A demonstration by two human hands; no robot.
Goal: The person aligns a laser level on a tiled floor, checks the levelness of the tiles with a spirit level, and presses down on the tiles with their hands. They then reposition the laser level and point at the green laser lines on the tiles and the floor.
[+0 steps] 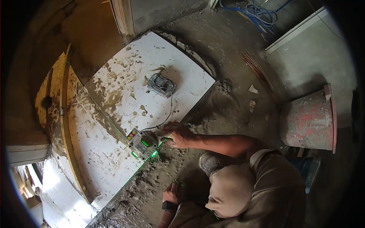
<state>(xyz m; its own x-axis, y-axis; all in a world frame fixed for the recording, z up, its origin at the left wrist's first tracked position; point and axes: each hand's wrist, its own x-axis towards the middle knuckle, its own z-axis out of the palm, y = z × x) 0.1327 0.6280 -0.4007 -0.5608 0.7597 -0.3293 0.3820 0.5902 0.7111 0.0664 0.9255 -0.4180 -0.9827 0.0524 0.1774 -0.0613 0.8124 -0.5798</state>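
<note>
A laser level [143, 144] with glowing green lights and coloured buttons stands at the edge of a mud-spattered white panel [152, 49]. Beside its right side is my right hand [178, 135], thumb and fingers apart, close to the housing; whether they touch it is unclear. Lower down, my left hand [172, 193], with a dark watch on the wrist, is low over the wet grey floor with curled fingers; what they hold, if anything, is too small to tell. A cable joins the level to a dirty battery pack [161, 85] on the panel. Green laser light falls along the panel's edge.
A red-stained bucket [310, 121] stands at the right. Thin rods [259, 72] lie on the floor by the wall, and a blue hose [260, 15] is coiled above. A long wooden strip [65, 114] crosses the left side. A shoe [209, 164] is near my right forearm.
</note>
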